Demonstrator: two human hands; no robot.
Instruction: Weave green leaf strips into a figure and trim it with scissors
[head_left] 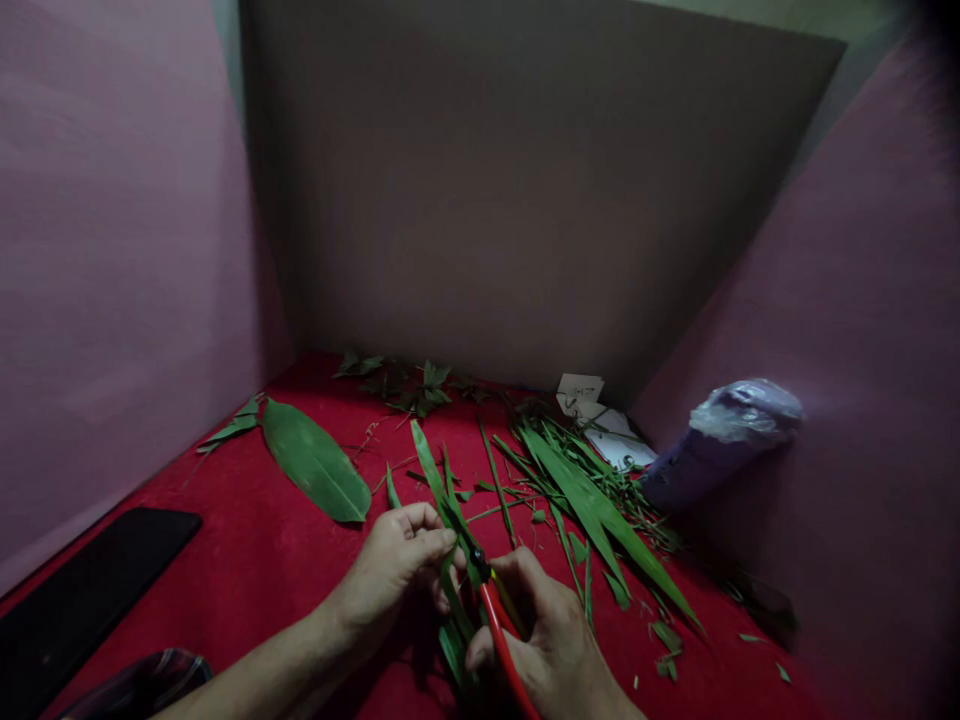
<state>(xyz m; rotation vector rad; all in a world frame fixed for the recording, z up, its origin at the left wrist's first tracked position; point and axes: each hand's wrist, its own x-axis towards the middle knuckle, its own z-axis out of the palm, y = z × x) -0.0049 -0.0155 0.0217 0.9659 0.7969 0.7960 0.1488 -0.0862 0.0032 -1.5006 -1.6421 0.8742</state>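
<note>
My left hand [409,560] is closed, its thumb and fingers pinching a long green leaf blade [429,460] whose tip points up and away. Wrapped in my right hand [551,625] are red-handled pruning shears [496,625], a bit of yellow showing by the grip. The dark jaws of the shears lie against the leaf, just right of my left fingertips. Whether the jaws are closed cannot be made out. More strips of leaf hang below my hands, partly hidden by them.
Red cloth [247,560] covers the surface. A broad leaf [315,460] lies left; a heap of long leaves [585,490] lies right, near white papers [616,440]. A purple container topped with clear plastic [697,460] leans right. A black flat object [97,590] lies front left. Leafy sprigs [424,388] line the back.
</note>
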